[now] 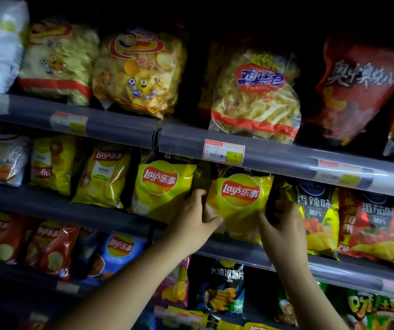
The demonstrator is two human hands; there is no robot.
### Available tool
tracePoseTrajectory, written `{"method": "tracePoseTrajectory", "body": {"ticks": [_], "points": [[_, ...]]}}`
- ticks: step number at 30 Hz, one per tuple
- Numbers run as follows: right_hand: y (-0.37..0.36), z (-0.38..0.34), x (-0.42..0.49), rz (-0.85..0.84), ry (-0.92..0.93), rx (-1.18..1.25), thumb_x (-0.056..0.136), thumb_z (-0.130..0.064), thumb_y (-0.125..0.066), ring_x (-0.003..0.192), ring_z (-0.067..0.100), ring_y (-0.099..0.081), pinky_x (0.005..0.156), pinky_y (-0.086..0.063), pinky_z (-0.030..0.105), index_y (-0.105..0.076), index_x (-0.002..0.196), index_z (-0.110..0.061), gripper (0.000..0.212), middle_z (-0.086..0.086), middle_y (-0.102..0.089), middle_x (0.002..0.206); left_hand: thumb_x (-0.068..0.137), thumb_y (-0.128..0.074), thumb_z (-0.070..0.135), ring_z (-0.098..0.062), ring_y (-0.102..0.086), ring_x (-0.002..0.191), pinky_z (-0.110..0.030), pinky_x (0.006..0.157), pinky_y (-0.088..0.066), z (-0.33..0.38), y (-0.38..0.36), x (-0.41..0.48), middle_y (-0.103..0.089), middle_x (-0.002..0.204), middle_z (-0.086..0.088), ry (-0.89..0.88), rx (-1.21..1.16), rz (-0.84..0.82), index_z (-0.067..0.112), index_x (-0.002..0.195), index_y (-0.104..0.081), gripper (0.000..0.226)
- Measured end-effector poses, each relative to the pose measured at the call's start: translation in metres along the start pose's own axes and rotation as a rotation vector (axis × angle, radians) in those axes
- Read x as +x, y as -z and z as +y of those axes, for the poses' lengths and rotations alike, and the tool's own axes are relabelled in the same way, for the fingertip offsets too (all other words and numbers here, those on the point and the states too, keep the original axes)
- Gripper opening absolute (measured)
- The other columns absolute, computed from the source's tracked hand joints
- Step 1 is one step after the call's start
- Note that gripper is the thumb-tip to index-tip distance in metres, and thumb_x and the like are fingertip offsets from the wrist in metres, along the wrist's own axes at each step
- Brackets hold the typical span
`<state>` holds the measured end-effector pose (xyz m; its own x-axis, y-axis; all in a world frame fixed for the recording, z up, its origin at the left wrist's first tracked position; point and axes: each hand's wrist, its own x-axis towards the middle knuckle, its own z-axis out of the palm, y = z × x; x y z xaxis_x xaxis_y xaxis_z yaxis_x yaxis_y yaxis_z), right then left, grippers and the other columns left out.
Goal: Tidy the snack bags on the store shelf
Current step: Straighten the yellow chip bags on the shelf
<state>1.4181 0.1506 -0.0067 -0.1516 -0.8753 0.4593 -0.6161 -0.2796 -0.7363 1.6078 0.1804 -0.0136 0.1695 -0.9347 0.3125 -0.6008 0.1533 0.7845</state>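
Observation:
A yellow Lay's bag (238,198) stands upright on the middle shelf (124,220), just right of centre. My left hand (196,217) grips its lower left edge, thumb across the front. My right hand (284,232) holds its lower right edge, fingers curled behind the bag. A second yellow Lay's bag (162,186) stands directly to its left, touching my left hand. Further left lean two more yellow bags (103,177). A dark bag with a yellow-and-red chip picture (315,215) stands right of the held bag.
The top shelf carries large clear bags of chips (138,70) and a red bag (357,86). A price tag (223,152) sits on the upper shelf rail (286,160). Red and blue Lay's bags (117,253) fill the lower shelf. More bags (222,287) crowd beneath my arms.

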Motion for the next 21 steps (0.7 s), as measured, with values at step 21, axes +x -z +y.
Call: {"method": "tracePoseTrajectory", "body": {"ticks": [21], "points": [[-0.103,-0.115,-0.041,-0.505,-0.277,0.53,0.084,-0.04,-0.079,0.084,0.032,-0.078,0.074,-0.062,0.047,-0.072,0.096,-0.011,0.032,0.012,-0.081,0.09,0.07,-0.078,0.057,-0.021,-0.068,0.109,-0.041,0.097,-0.054,-0.076,0.131,-0.007,-0.071,0.121,0.0,0.36,-0.43,0.135,0.017,0.124,-0.063,0.069]]}}
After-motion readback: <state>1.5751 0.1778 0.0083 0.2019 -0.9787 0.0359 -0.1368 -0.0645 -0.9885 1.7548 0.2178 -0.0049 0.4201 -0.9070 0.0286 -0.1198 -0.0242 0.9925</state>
